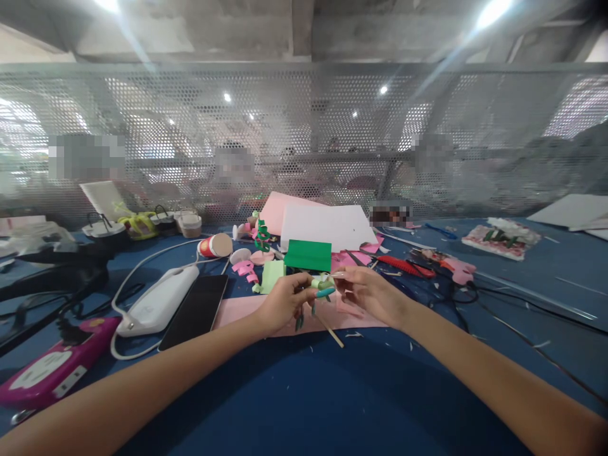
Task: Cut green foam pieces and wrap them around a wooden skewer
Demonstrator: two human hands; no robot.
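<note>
My left hand [285,303], with long teal nails, is closed in a pinch on a small light-green paper piece [323,284]. From the other side my right hand [373,292] meets it, its curled fingers closed at the paper's right edge. A thin wooden stick [335,334] slants down below the fingers; whether it is held or lies on the table I cannot tell. Under both hands lies a pink paper strip [237,313]. Just beyond are a dark-green paper piece [308,254] and a light-green sheet [274,276].
White paper [327,221] and pink scraps lie behind. Left are a black phone [197,310], a white power bank [161,297], a magenta power strip [57,364] and a tipped cup [216,245]. A red-handled tool [406,266] and cables lie right. A perforated metal screen [275,126] stands behind the table.
</note>
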